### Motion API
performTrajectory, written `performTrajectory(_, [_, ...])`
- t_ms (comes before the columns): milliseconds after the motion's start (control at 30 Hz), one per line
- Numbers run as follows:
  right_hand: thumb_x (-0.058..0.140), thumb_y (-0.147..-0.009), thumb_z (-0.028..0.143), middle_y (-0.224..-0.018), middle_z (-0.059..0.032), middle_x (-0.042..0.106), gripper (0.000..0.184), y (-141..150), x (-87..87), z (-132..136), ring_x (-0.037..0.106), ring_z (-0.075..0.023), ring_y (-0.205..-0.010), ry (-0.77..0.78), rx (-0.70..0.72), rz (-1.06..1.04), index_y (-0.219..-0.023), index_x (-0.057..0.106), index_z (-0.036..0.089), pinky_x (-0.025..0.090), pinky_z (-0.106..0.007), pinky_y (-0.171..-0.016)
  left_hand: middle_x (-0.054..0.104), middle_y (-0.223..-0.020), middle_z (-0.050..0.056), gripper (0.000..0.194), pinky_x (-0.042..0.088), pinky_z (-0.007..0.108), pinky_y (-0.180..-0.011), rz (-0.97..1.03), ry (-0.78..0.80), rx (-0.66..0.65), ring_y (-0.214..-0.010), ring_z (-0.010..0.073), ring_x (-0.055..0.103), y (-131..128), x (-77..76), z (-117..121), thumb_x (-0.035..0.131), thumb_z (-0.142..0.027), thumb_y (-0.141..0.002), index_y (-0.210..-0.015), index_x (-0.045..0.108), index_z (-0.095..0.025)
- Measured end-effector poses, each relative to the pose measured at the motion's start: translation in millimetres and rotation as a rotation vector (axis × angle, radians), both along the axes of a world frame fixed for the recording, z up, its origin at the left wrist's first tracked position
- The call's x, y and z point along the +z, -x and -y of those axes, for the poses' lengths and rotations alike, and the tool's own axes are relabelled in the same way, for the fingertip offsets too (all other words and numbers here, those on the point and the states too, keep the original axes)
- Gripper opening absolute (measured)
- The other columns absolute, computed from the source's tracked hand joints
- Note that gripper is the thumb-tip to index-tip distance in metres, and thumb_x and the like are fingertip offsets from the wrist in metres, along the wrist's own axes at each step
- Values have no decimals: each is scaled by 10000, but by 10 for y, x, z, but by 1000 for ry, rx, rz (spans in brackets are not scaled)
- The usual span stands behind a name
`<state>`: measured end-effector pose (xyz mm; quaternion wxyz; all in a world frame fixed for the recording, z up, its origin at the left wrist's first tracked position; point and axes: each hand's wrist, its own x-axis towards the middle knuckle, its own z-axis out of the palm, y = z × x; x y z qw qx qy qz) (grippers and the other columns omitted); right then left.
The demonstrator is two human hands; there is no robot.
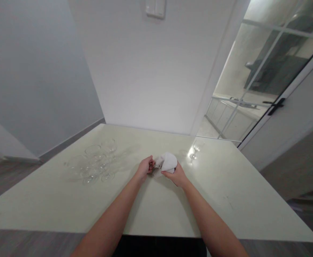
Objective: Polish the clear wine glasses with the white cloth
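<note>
Over the middle of the table, my left hand (145,166) has its fingers closed on the stem end of a clear stemmed glass (158,166), which lies tilted on its side. My right hand (177,175) grips a white cloth (169,161) that is wrapped around the bowl end of that glass. The cloth hides most of the bowl, and some fingertips of my right hand are out of sight behind it.
Several clear stemmed glasses (99,159) stand close together on the left of the pale table (156,210). A single stemmed glass (194,151) stands at the right back. A white wall (151,78) borders the far edge, and a glazed door (253,78) is at the right.
</note>
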<state>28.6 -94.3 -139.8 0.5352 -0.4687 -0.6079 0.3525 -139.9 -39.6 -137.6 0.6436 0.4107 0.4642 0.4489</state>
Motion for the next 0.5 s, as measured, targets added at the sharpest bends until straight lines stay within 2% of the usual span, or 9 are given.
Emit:
performTrajectory(133, [822, -545, 317, -1144, -102, 648, 730, 1, 8, 0, 594, -234, -1023, 2, -18, -74, -1200, 537, 165, 442, -378, -934, 374, -476, -36, 420, 167, 205, -392, -66, -97, 16, -389, 77, 301, -12, 30, 28, 486, -538, -751, -541, 461, -175])
performTrajectory(233, [815, -553, 340, -1034, -81, 690, 594, -21, 18, -15, 620, -225, -927, 68, -40, -126, -1081, 607, 164, 475, -368, -870, 385, -488, -32, 403, 231, 220, -424, -134, -289, 79, -430, 94, 334, -31, 67, 70, 464, -505, -789, -548, 455, -181])
performTrajectory(333, [734, -658, 419, -974, -64, 702, 404, -50, -9, -69, 627, -217, -908, 109, -96, -204, -968, 649, 174, 483, -352, -861, 379, -502, -26, 419, 267, 236, -470, -205, -514, 93, -483, 109, 358, -41, 98, 125, 444, -484, -827, -533, 432, -186])
performTrajectory(433, [652, -717, 498, -1009, -61, 700, 432, -60, -82, -146, 639, -224, -941, 224, -223, -389, -1014, 635, 185, 497, -354, -864, 390, -524, -18, 424, 293, 244, -512, -247, -656, 88, -526, 117, 378, -49, 120, 175, 436, -469, -853, -538, 438, -185])
performTrajectory(500, [583, -741, 582, -998, -82, 705, 504, -53, -121, -185, 656, -243, -929, 321, -241, -523, -1030, 625, 170, 523, -369, -827, 386, -523, -18, 410, 288, 245, -499, -223, -642, 97, -517, 115, 369, -54, 132, 186, 441, -460, -850, -544, 443, -187])
